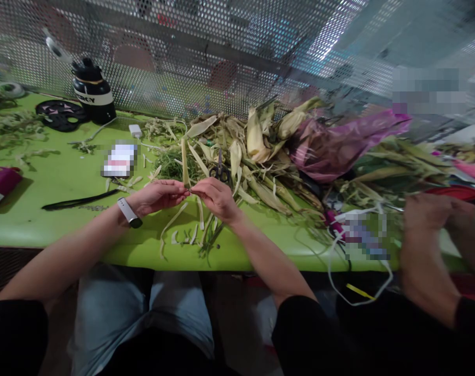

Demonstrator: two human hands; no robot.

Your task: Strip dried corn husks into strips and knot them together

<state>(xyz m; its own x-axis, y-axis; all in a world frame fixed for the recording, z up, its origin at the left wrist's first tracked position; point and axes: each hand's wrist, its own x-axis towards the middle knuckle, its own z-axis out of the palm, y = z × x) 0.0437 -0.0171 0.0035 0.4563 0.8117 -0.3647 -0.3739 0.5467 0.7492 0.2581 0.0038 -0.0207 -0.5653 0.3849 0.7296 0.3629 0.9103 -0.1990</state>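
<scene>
Between my two hands a narrow pale husk strip (184, 163) stands upright, its lower end at my fingertips. My left hand (159, 197), with a watch on the wrist, is closed with its fingertips at the base of the strip. Touching it from the right, my right hand (217, 197) is pinched at the same spot; what it grips there is too small to make out. Dark-handled scissors (220, 171) lie just behind my right hand. A heap of dry corn husks (261, 141) spreads behind and to the right, with green thin strands (170, 166) beside it.
A phone (120, 159), a black strap (80, 200) and a black bottle (94, 91) are on the green table (135, 248) at left. A pink plastic bag (331, 143) lies right of the husks. Another person's hands (429, 214) and a white cable (330, 266) are at far right.
</scene>
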